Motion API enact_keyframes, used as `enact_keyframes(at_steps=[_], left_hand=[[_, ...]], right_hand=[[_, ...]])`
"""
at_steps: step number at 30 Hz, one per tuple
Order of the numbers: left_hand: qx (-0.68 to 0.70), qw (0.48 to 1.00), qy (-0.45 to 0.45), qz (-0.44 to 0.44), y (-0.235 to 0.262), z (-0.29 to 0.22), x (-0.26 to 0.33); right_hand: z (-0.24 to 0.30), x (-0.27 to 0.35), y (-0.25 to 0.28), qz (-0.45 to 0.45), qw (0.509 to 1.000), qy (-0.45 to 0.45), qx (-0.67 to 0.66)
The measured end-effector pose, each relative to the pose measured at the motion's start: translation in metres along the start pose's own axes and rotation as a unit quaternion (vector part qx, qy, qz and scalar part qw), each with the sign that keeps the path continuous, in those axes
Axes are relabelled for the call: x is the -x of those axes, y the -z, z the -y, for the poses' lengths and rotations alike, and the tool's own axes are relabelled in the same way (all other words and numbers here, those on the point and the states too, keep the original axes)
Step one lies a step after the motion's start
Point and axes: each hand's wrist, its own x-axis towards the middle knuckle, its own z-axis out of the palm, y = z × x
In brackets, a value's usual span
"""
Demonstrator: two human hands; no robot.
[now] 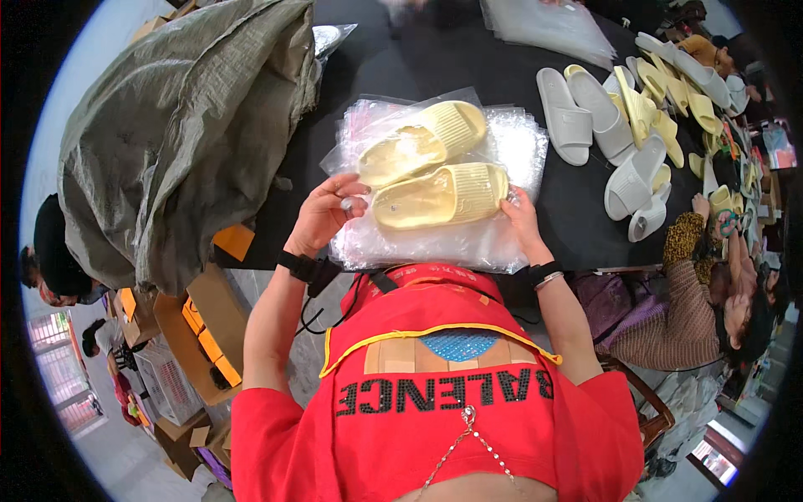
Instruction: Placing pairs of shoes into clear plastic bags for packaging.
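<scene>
On blk table [393, 63], L hand [324, 213] & R hand [524, 224] pinch 1 clear bag [361, 144] w/ 2 yellow slippers [442, 197] inside.

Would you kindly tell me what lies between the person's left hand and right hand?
In the head view, the lower yellow slipper lies between the left hand and the right hand, over a pile of clear plastic.

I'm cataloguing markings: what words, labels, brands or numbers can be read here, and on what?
Red top: large black letters; wording not copied here.
Apron: small pale lettering near its far edge; too small to read.
Yellow slides: small mark on the nearer insole; too small to read.
</scene>
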Motion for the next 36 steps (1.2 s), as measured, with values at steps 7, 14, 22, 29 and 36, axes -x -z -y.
enact_keyframes(at_steps=[7, 14, 22, 29, 36], left_hand=[[-0.715, 0.667, -0.195, 0.072, 0.009, 0.028, -0.069], [-0.735, 0.577, -0.353, 0.046, -0.047, 0.059, -0.102], [-0.794, 0.542, -0.274, 0.03, -0.039, 0.078, -0.119], [-0.758, 0.523, -0.39, 0.018, -0.003, 0.088, -0.104], [-0.825, 0.501, -0.261, 0.026, 0.087, 0.072, -0.057]], right_hand=[[0.005, 0.002, -0.001, -0.037, 0.986, 0.028, 0.162], [-0.004, 0.002, -0.014, -0.045, 0.998, 0.042, 0.035], [0.007, 0.002, -0.013, -0.068, 0.998, 0.016, -0.005], [-0.003, -0.006, -0.018, -0.121, 0.993, 0.015, -0.003], [-0.006, -0.005, -0.018, -0.106, 0.994, 0.041, -0.006]])
